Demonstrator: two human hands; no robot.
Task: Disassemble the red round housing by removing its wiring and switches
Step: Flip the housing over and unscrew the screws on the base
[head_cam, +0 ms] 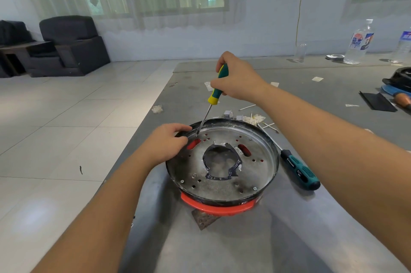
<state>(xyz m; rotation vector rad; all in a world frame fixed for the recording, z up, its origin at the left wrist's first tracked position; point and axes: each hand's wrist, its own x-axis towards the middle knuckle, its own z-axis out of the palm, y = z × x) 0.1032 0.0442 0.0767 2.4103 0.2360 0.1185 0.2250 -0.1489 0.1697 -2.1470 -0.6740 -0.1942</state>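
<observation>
One round red housing [222, 170] — metal-plated, perforated

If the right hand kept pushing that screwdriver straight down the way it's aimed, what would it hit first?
The right hand angles the green-and-yellow screwdriver down and leftward. Its tip already sits at the metal plate of the red round housing, just beside the left hand fingertips, probably at a screw there, though that is too small to confirm.

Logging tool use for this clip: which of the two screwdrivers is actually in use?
The yellow-collared screwdriver, gripped by the right hand, tip inside the housing. The black-and-teal screwdriver lies untouched on the table.
</observation>
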